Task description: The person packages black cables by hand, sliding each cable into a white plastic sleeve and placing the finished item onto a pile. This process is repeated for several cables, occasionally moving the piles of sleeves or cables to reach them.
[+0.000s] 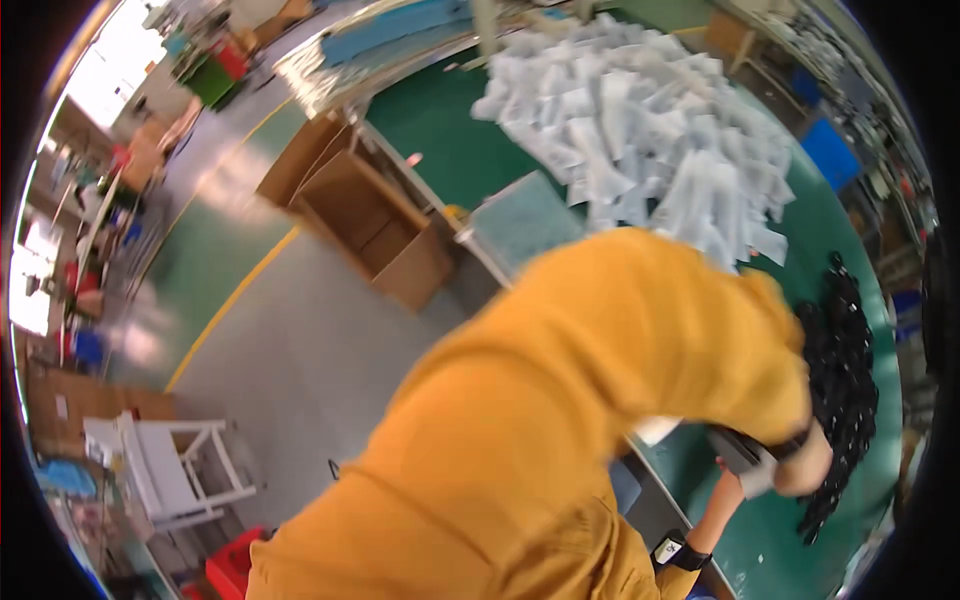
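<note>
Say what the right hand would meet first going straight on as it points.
The right hand would likely meet the blurred dark grey item first, possibly already touching it; blur and unclear depth hide the contact.

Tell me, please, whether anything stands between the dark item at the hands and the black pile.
Yes: in this view the left hand lies between the dark item and the black pile, with the yellow sleeve just above. Nothing else visible does; blur hides whether the hand touches the pile.

Downward head-worn fisheye view
</note>
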Demonstrator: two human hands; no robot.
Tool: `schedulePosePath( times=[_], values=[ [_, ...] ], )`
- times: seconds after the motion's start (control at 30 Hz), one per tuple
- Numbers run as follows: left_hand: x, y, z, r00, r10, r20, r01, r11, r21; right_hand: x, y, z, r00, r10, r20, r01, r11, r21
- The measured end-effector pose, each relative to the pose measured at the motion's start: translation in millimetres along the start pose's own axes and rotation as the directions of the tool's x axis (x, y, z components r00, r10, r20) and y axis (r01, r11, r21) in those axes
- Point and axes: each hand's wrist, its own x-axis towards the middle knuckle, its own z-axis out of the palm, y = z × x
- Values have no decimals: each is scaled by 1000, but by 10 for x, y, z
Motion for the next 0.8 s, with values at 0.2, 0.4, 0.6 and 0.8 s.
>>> schedulePosePath(
  times=[0.2,0.4,0.6,0.8],
  values=[
    [-287,-66,114,979,-83,186,108,986,-128,-239,104,87,991,77,111,-69,995,-67],
    [-152,-240,-51,948,-25,316,106,964,-244,-184,117,83,989,85,120,-73,993,-96],
    [196,-694,-374,906,73,418,87,932,-352,37,7,86,991,74,111,-61,991,-116],
    [880,-774,-696,823,337,458,-55,849,-526,122,-245,-389,997,54,-58,-62,987,-148]
  ],
)
